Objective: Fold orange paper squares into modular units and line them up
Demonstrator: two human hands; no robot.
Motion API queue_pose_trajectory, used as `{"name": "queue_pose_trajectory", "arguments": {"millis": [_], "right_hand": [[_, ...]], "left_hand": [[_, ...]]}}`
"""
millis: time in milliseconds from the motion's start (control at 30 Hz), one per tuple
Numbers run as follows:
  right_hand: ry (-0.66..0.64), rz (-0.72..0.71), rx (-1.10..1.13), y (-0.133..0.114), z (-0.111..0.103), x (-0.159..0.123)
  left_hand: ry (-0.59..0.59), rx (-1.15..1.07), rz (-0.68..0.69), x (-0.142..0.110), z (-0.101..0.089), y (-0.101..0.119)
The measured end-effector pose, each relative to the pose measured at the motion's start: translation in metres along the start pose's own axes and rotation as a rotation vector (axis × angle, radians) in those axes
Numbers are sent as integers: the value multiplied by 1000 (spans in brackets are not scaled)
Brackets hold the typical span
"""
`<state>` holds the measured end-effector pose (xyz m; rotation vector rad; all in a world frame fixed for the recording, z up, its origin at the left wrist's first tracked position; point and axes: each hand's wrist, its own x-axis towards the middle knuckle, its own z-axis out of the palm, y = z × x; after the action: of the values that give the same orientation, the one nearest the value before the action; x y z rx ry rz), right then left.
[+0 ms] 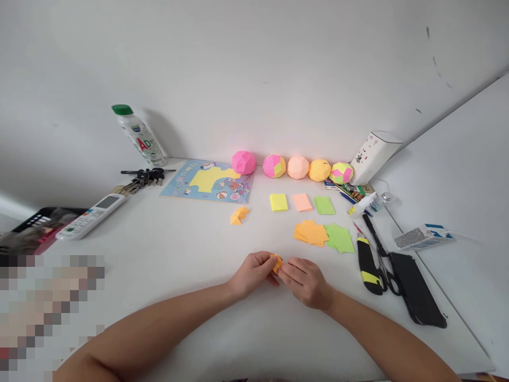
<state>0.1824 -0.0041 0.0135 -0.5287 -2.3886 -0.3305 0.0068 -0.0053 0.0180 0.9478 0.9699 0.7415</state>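
Between my two hands, above the white table, is a small folded piece of orange paper (276, 263). My left hand (254, 273) pinches it between thumb and fingers. My right hand (306, 281) has its fingertips closed on the paper's right side, and the fingers hide part of it. Beyond my left hand lie folded orange paper pieces (239, 215). A loose stack of orange sticky notes (311, 232) sits past my right hand, with green sticky notes (340, 237) beside it. Farther back are small pads in yellow (279, 202), peach (302, 202) and light green (325, 205).
Several faceted paper balls, one pink (243, 162), line the wall beside a blue booklet (186, 178). At right are a utility knife (369, 265), scissors (384, 265), a black phone (417, 289) and a glue bottle (361, 204). At left stand a bottle (141, 138), keys (145, 178) and a remote (92, 216).
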Motion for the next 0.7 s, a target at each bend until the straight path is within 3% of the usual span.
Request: {"name": "queue_pose_trajectory", "arguments": {"millis": [167,367,700], "right_hand": [[-14,-120,-81,-3,-1,1],[0,-165,-114,-4,-2,0],[-61,-114,-45,-5,-1,0]], "left_hand": [[-20,34,-20,0,-2,-1],[28,11,-32,1,-2,-1],[46,40,-26,-1,0,-3]]}}
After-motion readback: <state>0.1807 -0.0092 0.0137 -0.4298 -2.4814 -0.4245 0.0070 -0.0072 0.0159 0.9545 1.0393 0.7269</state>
